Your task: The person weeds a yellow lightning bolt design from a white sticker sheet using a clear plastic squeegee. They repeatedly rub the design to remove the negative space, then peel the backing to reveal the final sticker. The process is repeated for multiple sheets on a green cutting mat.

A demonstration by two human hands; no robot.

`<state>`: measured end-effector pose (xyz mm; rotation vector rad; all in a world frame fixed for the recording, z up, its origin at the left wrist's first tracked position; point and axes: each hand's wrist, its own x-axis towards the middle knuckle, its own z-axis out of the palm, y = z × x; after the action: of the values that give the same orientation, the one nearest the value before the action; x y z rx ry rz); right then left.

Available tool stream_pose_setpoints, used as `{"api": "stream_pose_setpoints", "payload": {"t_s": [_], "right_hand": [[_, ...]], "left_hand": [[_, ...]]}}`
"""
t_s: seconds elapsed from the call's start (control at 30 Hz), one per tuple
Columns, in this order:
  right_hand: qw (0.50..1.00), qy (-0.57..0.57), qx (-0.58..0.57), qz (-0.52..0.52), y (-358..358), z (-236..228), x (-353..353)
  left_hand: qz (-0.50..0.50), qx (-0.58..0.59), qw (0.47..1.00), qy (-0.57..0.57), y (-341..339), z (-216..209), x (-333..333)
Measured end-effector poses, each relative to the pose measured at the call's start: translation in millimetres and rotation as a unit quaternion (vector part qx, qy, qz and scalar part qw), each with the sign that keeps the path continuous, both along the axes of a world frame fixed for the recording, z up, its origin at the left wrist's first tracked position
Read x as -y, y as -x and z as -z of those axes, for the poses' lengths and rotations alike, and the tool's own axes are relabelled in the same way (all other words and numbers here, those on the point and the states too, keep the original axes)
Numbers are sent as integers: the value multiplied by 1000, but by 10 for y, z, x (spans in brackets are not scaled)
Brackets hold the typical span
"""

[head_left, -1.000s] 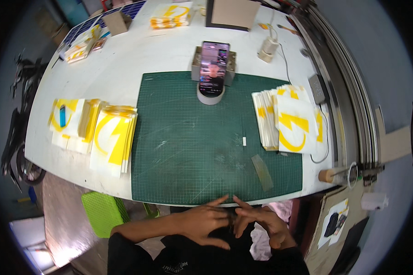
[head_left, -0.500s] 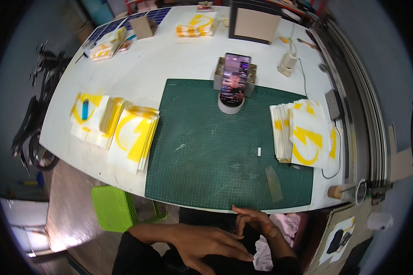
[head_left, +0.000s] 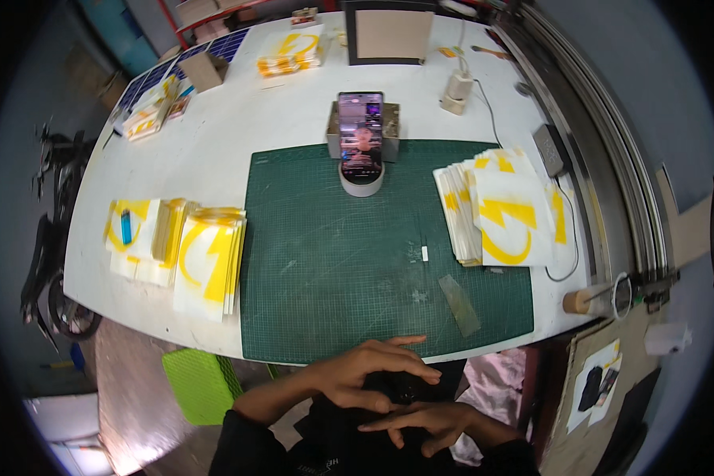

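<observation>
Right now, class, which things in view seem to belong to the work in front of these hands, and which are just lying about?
Probably the work, being nearest the open, empty-looking left hand and right hand:
- green cutting mat
- clear strip on it
- right-hand yellow-and-white stack

Probably lying about:
- blue lighter
- green stool
- motorcycle

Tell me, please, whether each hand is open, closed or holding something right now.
Left hand: open, fingers extended, nothing visibly held.
Right hand: open, fingers spread, nothing visibly held.
</observation>
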<state>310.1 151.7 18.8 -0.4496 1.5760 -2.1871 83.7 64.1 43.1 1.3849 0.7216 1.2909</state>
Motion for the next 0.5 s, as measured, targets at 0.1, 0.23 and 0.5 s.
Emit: {"api": "stream_pose_setpoints", "payload": {"t_s": [0.1,0.23,0.5], "right_hand": [[998,13,-55,-1,-4,-166,-54],[997,35,-57,-46,18,-442,-213],[973,110,-173,107,-94,-564,-582]], "left_hand": [[9,-18,1000,1,-36,211,-41],[39,-48,998,30,-90,360,-3],[86,-121,988,47,-316,472,170]]}}
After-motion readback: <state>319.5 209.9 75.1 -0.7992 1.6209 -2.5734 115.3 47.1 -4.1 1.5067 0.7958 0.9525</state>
